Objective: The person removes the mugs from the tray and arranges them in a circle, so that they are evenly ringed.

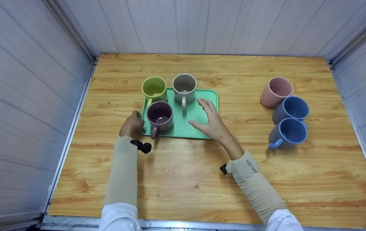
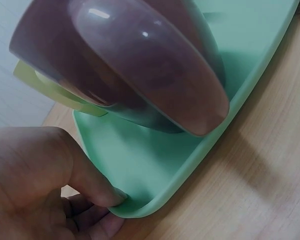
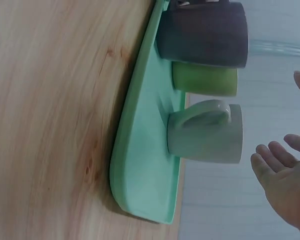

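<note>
A green tray carries a yellow-green mug, a grey mug and a dark purple mug, all upright. My left hand pinches the tray's near left corner; in the left wrist view the thumb lies over the rim with fingers curled beneath. Over the tray's right part hovers my right hand, holding nothing, thumb and fingers spread apart. The grey mug stands nearest to that hand, apart from it in the right wrist view.
To the right on the wooden table stand a pink cup and two blue mugs, one blue mug behind the other blue mug, close together. White panel walls border the table at the back and sides.
</note>
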`<control>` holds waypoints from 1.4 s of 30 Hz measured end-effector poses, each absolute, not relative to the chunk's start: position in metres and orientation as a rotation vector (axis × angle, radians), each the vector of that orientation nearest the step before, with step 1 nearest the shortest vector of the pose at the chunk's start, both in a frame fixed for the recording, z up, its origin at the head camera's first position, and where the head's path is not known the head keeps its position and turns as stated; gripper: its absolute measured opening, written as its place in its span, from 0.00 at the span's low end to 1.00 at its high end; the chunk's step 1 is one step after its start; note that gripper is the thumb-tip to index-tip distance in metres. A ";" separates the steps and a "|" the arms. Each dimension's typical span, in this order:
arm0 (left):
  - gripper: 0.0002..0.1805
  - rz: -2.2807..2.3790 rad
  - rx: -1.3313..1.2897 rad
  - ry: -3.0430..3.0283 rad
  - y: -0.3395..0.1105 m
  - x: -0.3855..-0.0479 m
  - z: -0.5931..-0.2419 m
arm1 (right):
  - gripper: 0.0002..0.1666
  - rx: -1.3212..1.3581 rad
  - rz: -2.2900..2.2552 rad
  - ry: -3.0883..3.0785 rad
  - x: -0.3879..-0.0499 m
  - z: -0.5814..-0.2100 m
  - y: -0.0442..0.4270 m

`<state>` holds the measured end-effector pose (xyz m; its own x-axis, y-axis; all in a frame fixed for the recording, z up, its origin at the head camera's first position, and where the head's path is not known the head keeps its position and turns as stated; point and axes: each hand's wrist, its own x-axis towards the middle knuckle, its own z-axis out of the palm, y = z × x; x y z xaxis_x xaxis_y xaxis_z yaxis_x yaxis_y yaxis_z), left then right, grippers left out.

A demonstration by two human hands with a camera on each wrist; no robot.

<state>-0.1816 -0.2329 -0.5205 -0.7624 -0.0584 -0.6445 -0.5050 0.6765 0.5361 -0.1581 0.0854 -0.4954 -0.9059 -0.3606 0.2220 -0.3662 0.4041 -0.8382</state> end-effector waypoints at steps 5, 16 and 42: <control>0.24 0.975 -0.429 2.292 -0.232 -0.182 -0.520 | 0.47 0.707 1.555 -2.648 -0.160 -0.498 0.075; 0.21 0.997 -0.410 2.311 -0.231 -0.183 -0.520 | 0.49 0.751 1.564 -2.640 -0.164 -0.507 0.062; 0.21 1.005 -0.447 2.291 -0.233 -0.181 -0.520 | 0.54 0.819 1.527 -2.742 -0.167 -0.512 0.026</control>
